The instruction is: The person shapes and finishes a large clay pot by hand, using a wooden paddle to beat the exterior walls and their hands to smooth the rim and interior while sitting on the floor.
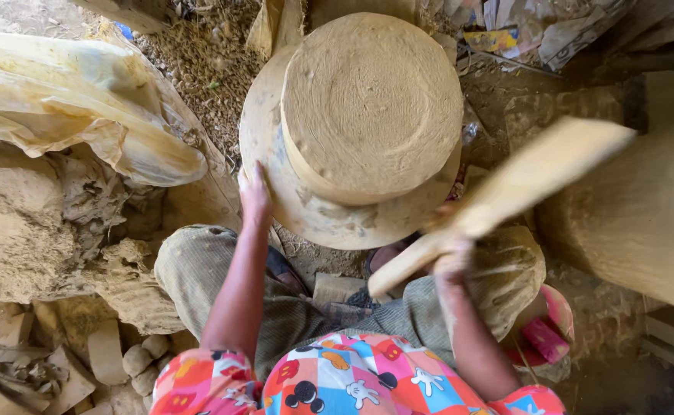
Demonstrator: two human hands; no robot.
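Observation:
A round clay form (367,107) with a flat top and a wider flared base stands in front of me, seen from above. My left hand (254,190) rests with fingers spread against the base's left rim. In my right hand (452,257) I grip the handle of a flat wooden paddle (521,184). The paddle is blurred and angled up to the right, beside the form's right side. My knees, in clay-smeared trousers, sit just below the form.
A heap of raw clay (29,223) under yellowish plastic sheeting (76,100) lies at the left. Another large clay form (644,215) stands at the right. Small clay lumps (141,361) and scraps lie at lower left. Straw-strewn ground lies behind.

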